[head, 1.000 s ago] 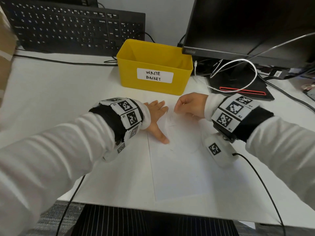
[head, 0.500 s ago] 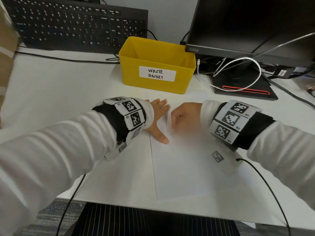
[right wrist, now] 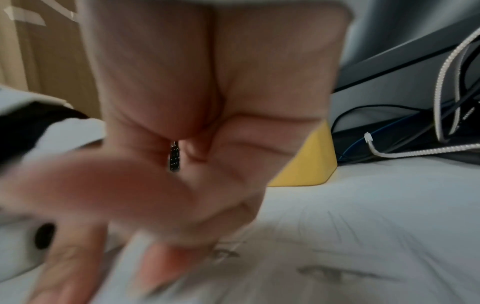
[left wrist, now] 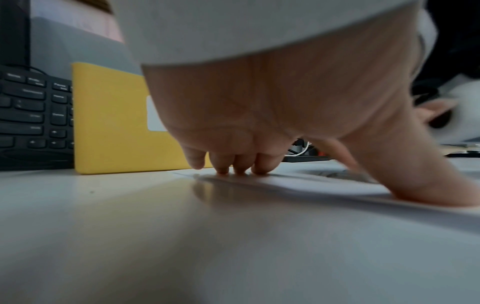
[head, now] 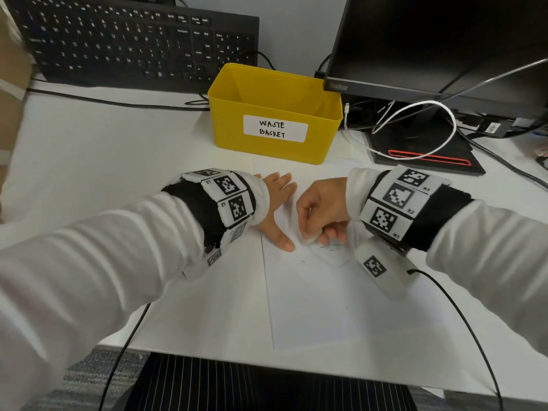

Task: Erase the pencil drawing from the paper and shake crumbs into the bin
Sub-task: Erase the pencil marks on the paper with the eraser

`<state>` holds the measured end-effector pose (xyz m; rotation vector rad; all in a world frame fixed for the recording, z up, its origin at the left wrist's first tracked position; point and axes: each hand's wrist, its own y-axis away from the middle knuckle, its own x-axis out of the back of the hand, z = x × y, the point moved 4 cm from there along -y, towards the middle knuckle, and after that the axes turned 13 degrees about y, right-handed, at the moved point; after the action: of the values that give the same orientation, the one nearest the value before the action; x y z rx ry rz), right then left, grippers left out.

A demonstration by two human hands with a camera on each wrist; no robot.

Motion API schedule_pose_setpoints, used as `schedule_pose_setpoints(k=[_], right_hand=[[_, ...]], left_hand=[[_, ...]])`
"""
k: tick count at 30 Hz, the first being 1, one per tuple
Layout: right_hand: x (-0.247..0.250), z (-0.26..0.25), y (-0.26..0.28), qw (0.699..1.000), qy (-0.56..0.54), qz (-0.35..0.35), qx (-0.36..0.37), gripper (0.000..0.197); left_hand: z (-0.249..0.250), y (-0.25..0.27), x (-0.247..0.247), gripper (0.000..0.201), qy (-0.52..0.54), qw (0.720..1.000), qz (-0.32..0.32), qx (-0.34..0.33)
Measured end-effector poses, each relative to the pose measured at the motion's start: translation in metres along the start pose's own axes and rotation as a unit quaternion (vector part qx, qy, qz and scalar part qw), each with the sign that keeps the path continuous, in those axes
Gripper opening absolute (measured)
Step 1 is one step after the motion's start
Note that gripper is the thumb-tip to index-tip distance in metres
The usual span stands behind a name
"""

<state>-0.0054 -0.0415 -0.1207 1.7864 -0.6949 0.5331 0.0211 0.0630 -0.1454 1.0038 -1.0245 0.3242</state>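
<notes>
White desk (head: 89,179) with paper (head: 326,307), yellow bin (head: 275,114) behind it, keyboard (head: 133,43), monitor (head: 444,40). Left hand (head: 274,209) presses the sheet with spread fingers; right hand (head: 323,209) grips a white eraser (head: 310,239) on the paper. Only the right wrist view, blurred, shows pencil marks (right wrist: 322,271) closely.

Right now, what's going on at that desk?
A person is erasing a pencil drawing. The left hand presses flat on the paper to steady it; the right hand grips a white eraser on the sheet. Faint lines and crumbs remain. The yellow waste basket stands just beyond.
</notes>
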Motion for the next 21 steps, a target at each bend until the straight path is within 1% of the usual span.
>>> schedule_pose_setpoints(k=[1,4,5,7,9,13,14,15,18,20,21], right_hand=[[0.002,-0.001,-0.002,1.000,-0.005,0.005,-0.003,0.014],[0.019,-0.005,-0.012,0.995,0.000,0.103,-0.017,0.014],[0.022,-0.006,-0.015,0.992,0.005,0.124,-0.022,0.015],[0.021,-0.006,-0.017,0.991,0.012,0.132,-0.027,0.017],[0.014,-0.005,-0.014,0.994,0.022,0.101,-0.017,0.013],[-0.003,-0.009,0.000,0.999,0.029,-0.031,0.002,0.005],[-0.002,-0.010,0.000,0.999,0.023,-0.035,-0.002,0.005],[0.003,-0.010,-0.002,1.000,0.016,-0.013,-0.009,0.007],[0.021,-0.007,-0.010,0.995,0.022,0.096,-0.024,0.012],[0.022,-0.005,-0.013,0.991,0.044,0.124,-0.027,0.016],[0.019,-0.004,-0.013,0.991,0.045,0.125,-0.025,0.017]], left_hand=[[0.000,0.000,0.000,0.121,0.001,1.000,-0.002,-0.001],[0.001,0.001,0.001,0.118,0.012,1.000,-0.003,-0.010],[0.001,0.002,0.001,0.117,0.013,1.000,-0.003,-0.012],[0.001,0.003,0.002,0.117,0.010,1.000,-0.002,-0.010],[0.000,0.002,0.002,0.117,0.009,1.000,-0.002,-0.005],[-0.001,0.000,0.001,0.120,-0.003,1.000,-0.005,0.001],[0.000,0.000,0.000,0.120,-0.005,1.000,-0.006,0.002],[0.000,0.001,0.001,0.119,-0.005,1.000,-0.006,0.001],[0.001,0.001,0.001,0.118,0.010,1.000,-0.004,-0.010],[0.001,0.001,0.002,0.118,0.012,1.000,-0.001,-0.011],[0.000,0.001,0.001,0.119,0.010,1.000,0.001,-0.010]])
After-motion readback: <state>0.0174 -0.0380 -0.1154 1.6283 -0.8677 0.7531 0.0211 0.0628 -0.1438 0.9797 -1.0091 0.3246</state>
